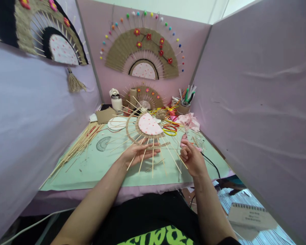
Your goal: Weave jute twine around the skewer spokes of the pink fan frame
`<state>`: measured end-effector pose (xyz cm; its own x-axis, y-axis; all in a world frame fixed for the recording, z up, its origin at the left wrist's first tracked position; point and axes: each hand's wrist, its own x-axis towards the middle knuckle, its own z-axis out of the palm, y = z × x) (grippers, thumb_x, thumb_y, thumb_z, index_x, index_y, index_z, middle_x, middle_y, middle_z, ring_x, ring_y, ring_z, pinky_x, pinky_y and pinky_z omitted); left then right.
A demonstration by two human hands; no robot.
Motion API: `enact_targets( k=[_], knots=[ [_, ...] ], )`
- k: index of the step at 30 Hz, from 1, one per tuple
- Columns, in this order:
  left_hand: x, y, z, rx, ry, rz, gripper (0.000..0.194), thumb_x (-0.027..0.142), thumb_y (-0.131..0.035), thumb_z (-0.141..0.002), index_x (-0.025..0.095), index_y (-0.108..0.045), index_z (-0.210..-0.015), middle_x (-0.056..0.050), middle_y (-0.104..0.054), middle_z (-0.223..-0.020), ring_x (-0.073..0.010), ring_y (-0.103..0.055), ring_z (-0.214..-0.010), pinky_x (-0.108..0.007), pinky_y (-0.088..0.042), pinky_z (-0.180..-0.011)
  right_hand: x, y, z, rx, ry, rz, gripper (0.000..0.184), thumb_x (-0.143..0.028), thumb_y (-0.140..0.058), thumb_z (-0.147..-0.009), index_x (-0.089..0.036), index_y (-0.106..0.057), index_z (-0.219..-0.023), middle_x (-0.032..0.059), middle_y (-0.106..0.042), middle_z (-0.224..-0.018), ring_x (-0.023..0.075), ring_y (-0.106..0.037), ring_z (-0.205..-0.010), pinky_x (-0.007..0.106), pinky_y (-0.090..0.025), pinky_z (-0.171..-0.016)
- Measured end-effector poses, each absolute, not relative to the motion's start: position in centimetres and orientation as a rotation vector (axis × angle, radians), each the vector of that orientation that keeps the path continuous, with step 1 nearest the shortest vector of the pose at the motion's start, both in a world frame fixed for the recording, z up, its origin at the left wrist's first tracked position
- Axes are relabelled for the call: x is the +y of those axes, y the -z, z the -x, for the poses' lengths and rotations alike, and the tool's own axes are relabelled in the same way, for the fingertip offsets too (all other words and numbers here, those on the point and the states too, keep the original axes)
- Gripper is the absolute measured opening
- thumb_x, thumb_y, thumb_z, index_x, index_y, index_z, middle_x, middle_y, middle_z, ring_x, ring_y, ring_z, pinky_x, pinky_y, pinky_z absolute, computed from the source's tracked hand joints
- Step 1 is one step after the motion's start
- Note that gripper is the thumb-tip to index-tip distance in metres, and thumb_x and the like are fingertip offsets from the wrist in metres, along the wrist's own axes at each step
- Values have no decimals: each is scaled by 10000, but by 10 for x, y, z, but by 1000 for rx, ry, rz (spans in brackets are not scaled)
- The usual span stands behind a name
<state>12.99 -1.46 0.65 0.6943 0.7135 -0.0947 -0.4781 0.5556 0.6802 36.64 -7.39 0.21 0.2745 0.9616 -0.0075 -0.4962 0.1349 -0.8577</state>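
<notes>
A half-woven fan [148, 131] lies on the green mat [104, 163]: a pink dotted half-disc, thin wooden sticks fanning out, jute twine woven round them. My left hand [137, 153] lies flat with fingers stretched under and among the lower sticks, steadying the fan. My right hand [190, 157] hovers just right of the sticks, its fingers curled in a pinch on a strand of jute twine that runs back to the weave.
A bundle of loose sticks [78, 144] lies at the mat's left. Yellow-red scissors [170, 129], pink paper [190, 120], a pen cup [183, 107], a white bottle [116, 100] and a small fan [145, 97] stand behind. Finished fans hang on pink partition walls.
</notes>
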Motion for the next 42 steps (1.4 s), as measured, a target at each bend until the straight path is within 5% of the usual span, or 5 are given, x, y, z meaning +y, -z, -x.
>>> enact_targets(
  k=[11,26,42],
  knots=[
    [-9,-6,-131,421,-849,-605,573,15,-481,-849,168,-321,-1377,-189,-618,-1246,-260,-609,-1120,-354,-506,-960,-103,1,-383,-893,-1099,1132,332,-374,-684,-743,-228,-569,-1019,-41,-591,-571,104,-474,-494,229,-360,-492],
    [-7,-7,-132,448,-1008,-588,596,7,-475,-848,175,-335,-1402,-179,-615,-1260,-242,-608,-1125,-343,-502,-982,-120,-17,-373,-1049,-1099,1003,316,-325,-757,-731,-235,-459,-781,15,-699,-747,140,-605,-608,293,-476,-621],
    [-9,-8,-131,429,-961,-639,544,40,-501,-848,163,-358,-1358,-181,-641,-1209,-253,-622,-1111,-335,-485,-982,-89,15,-382,-720,-1127,1045,320,-304,-841,-575,-214,-618,-786,-23,-611,-638,93,-504,-574,204,-394,-530]
  ],
)
